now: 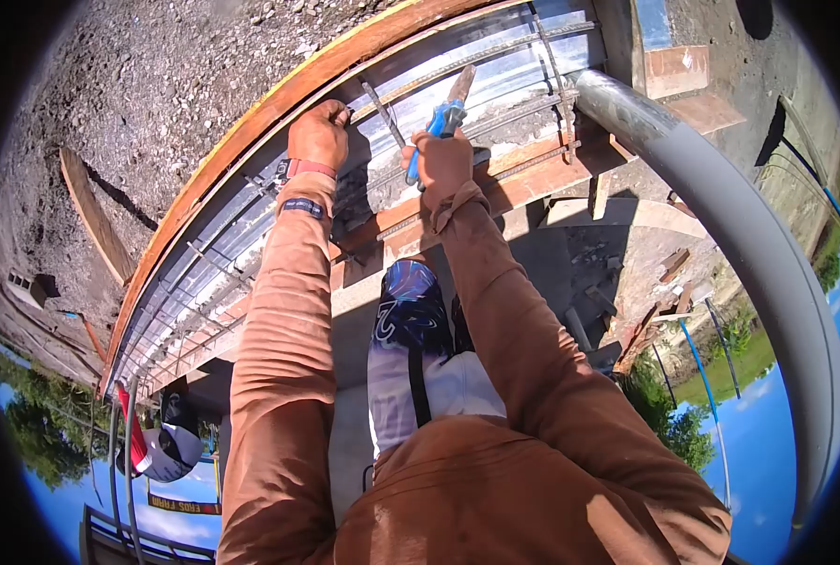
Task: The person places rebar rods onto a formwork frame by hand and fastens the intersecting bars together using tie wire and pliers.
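1. The right hand [443,162] has its fingers closed around the handles of a tool [448,115], which looks like pliers.
2. The tool is above the form, to the right of the left hand. Its long axis lies oblique: the head points forward, away from the person, and a little to the right, while the handles come back toward the body.
3. The tool has blue handles, a dark part near the middle, and a brown, rough head.
4. The left hand [318,139] is at the inner side of the form's outer wall, its fingers curled. I cannot tell if they hold something.
5. The form [363,45] is long and curved, with an orange-brown rim. Inside it are steel bars [379,108], grey sheet and some pale, rough material.
6. On the right, a thick grey pipe [768,217] bends past the form.
7. Beyond the form, a plank [95,217] lies on gravel [184,85].
8. Far on the left, another person [170,452] is near the form's end.
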The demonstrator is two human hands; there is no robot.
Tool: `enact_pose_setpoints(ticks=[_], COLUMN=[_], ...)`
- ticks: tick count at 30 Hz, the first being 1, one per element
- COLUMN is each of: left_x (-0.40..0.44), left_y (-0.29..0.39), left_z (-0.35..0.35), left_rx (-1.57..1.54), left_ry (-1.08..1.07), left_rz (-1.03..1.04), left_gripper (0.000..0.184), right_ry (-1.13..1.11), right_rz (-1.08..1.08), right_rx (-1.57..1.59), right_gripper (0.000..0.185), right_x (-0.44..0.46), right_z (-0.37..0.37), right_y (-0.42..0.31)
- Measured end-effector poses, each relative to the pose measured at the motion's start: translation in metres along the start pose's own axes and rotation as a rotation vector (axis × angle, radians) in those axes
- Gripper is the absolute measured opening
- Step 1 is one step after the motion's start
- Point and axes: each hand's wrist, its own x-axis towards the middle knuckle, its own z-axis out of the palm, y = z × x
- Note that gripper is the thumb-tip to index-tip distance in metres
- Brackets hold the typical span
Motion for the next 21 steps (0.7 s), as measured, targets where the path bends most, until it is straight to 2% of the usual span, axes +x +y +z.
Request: enact_pose_setpoints(ticks=[1,3,4,5,7,9,11,13,16,17,19,21], left_x=[-0.001,-0.004,-0.004,-0.004,-0.004,-0.003,-0.005,-0.005,-0.007,-0.007,-0.009,-0.011], left_y=[-0.001,-0.003,-0.005,-0.007,-0.006,-0.007,-0.008,-0.009,-0.01,-0.011,-0.01,-0.004], left_z=[0.0,0.0,0.001,0.001,0.0,-0.002,-0.002,-0.003,0.001,0.002,0.002,0.0], left_rx=[-0.004,-0.026,-0.028,-0.038,-0.049,0.024,0.003,-0.015,0.011,0.01,0.079,0.132], left_ry=[0.003,0.023,0.03,0.022,0.016,-0.012,-0.019,-0.019,0.041,0.042,0.047,0.004], left_rz=[-0.001,0.0,-0.002,0.01,0.023,0.063,0.064,0.063,0.112,0.109,0.094,0.084], left_gripper=[0.012,0.012,0.012,0.012,0.012,0.012,0.012,0.012,0.014,0.014,0.017,0.017], right_ry=[-0.001,-0.018,-0.046,-0.052,-0.186,-0.228,-0.399,-0.416,-0.501,-0.504,-0.464,-0.484], right_rz=[-0.002,-0.37,-0.465,-0.471,-0.632,-0.561,-0.89,-0.86,-0.395,-0.394,-0.538,-0.476], right_rx=[-0.004,-0.631,-0.71,-0.712,-0.991,-0.913,-1.058,-1.013,-1.188,-1.191,-1.195,-1.108], right_gripper=[0.049,0.034,0.024,0.024,0.026,0.031,0.035,0.038,0.04,0.04,0.039,0.039], right_x=[-0.002,-0.009,-0.025,-0.023,-0.017,-0.011,-0.003,-0.002,-0.007,-0.005,0.002,0.008], right_z=[-0.009,-0.025,-0.022,-0.022,-0.021,-0.01,-0.001,0.011,0.023,0.023,0.021,0.018], right_y=[-0.001,-0.005,-0.02,-0.023,-0.03,-0.03,-0.037,-0.04,-0.056,-0.053,-0.044,-0.043])
